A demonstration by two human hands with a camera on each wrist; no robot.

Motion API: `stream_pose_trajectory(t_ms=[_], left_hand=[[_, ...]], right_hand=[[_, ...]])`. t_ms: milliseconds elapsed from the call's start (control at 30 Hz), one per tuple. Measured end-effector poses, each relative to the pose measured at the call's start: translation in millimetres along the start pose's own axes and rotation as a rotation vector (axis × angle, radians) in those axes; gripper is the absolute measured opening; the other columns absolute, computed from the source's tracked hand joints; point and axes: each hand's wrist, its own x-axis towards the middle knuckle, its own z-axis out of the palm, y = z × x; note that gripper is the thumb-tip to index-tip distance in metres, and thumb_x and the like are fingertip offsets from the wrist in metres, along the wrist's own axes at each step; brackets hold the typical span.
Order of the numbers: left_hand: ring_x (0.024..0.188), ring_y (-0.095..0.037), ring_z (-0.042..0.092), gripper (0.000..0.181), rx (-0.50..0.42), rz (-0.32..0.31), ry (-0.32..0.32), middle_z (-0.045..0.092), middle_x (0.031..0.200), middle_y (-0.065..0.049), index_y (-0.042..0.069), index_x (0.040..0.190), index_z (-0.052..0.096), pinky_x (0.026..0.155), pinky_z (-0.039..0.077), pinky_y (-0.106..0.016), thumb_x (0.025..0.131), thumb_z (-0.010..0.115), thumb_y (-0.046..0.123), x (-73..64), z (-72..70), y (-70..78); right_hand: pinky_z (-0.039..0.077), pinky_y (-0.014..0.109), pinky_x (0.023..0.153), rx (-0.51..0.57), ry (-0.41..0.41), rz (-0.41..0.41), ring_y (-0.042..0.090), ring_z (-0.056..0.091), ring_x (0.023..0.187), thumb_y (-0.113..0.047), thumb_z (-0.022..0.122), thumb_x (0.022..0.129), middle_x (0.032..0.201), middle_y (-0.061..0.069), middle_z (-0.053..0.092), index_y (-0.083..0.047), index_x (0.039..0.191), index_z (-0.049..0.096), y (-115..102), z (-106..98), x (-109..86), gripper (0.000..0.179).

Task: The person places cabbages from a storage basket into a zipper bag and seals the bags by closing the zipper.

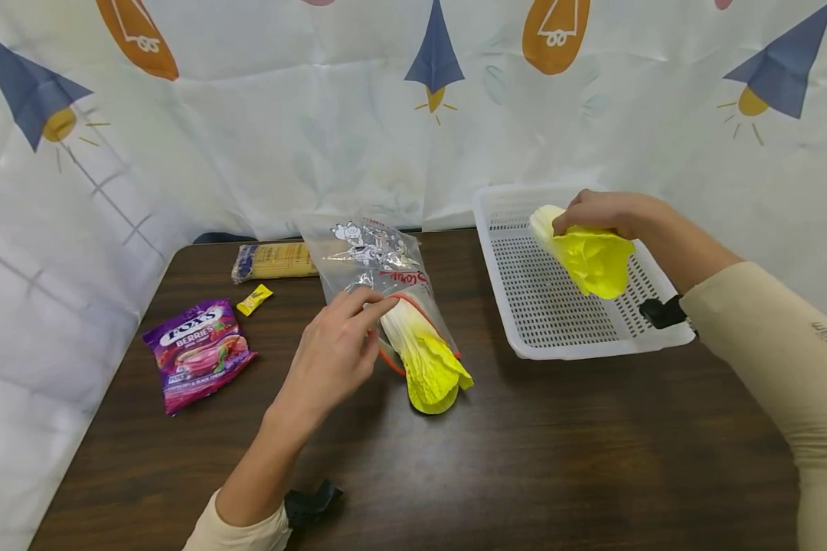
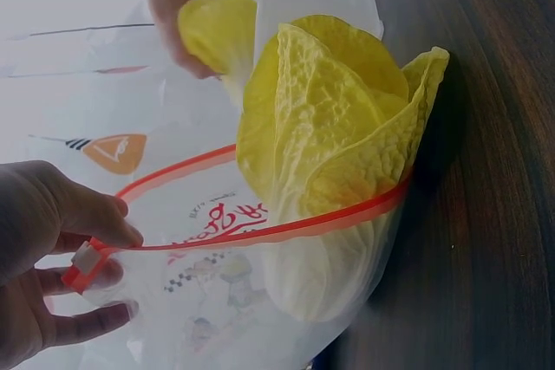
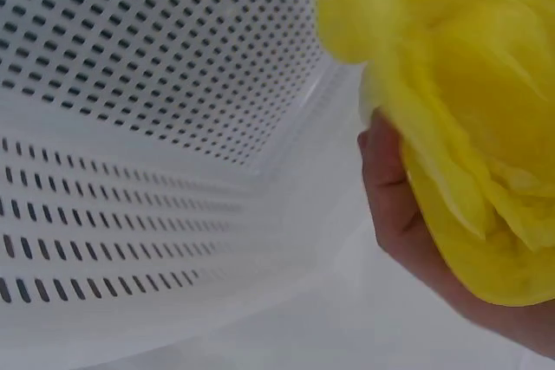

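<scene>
My left hand (image 1: 338, 344) pinches the red-edged mouth of a clear zip bag (image 1: 365, 252), thumb on one side of the rim beside the white slider (image 2: 86, 257). Inside the bag lies a napa cabbage (image 1: 427, 360), its yellow leafy end sticking out through the opening toward me. Over the white perforated basket (image 1: 517, 337), my right hand (image 1: 609, 212) grips a second napa cabbage (image 1: 596, 264) near its white base. That cabbage's yellow leaves tilt down to the right. In the right wrist view the leaves (image 3: 486, 127) hide most of the fingers.
Left of the bag lie a purple pouch of Fox's berries candy (image 1: 200, 352), a small yellow wrapped candy (image 1: 254, 299) and a pack of noodles (image 1: 282, 261), partly behind the bag. A printed cloth (image 1: 386, 153) hangs behind the dark wooden table (image 1: 558, 459).
</scene>
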Motion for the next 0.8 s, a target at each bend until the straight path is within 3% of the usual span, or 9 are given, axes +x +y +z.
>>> stream_pose_trajectory(t_ms=[133, 233, 433, 600, 800], left_hand=[[0.097, -0.024, 0.058, 0.047, -0.002, 0.003, 0.008, 0.068, 0.118, -0.006, 0.009, 0.129, 0.073, 0.076, 0.055, -0.037, 0.085, 0.071, -0.004, 0.0, 0.5, 0.7], [0.097, -0.024, 0.058, 0.046, -0.004, 0.008, 0.009, 0.068, 0.118, -0.006, 0.008, 0.129, 0.073, 0.077, 0.055, -0.037, 0.085, 0.07, -0.004, 0.1, 0.9, 1.1], [0.098, -0.024, 0.058, 0.047, 0.002, 0.002, 0.004, 0.068, 0.118, -0.005, 0.009, 0.13, 0.073, 0.077, 0.056, -0.038, 0.085, 0.07, -0.004, 0.8, 2.4, 0.5], [0.099, -0.024, 0.059, 0.048, -0.008, -0.014, 0.003, 0.068, 0.12, -0.005, 0.009, 0.131, 0.072, 0.077, 0.057, -0.038, 0.085, 0.071, -0.004, -0.5, 2.9, 0.3], [0.103, -0.024, 0.06, 0.049, -0.02, -0.016, 0.004, 0.068, 0.122, -0.005, 0.01, 0.132, 0.072, 0.08, 0.059, -0.039, 0.085, 0.073, -0.002, 0.5, 2.9, 0.4]], right_hand=[[0.062, 0.042, 0.083, 0.142, -0.133, -0.005, 0.026, 0.07, 0.089, -0.045, 0.045, 0.106, 0.109, 0.014, 0.061, 0.0, 0.146, 0.026, -4, 1, -11.6, 0.064], [0.062, 0.044, 0.086, 0.215, -0.173, -0.026, 0.027, 0.072, 0.09, -0.046, 0.044, 0.107, 0.111, 0.013, 0.062, -0.005, 0.146, 0.025, -4, 4, -18.7, 0.06], [0.062, 0.047, 0.084, 0.277, -0.146, -0.112, 0.031, 0.073, 0.091, -0.045, 0.049, 0.107, 0.116, 0.016, 0.062, -0.012, 0.15, 0.023, -5, 17, -33.8, 0.06], [0.063, 0.041, 0.079, 0.347, -0.13, -0.138, 0.028, 0.073, 0.089, -0.044, 0.052, 0.106, 0.115, 0.014, 0.063, -0.022, 0.156, 0.025, -11, 38, -46.0, 0.062], [0.062, 0.038, 0.077, 0.335, -0.142, -0.189, 0.029, 0.074, 0.088, -0.041, 0.057, 0.104, 0.115, 0.016, 0.064, -0.028, 0.156, 0.032, -14, 64, -59.8, 0.059]])
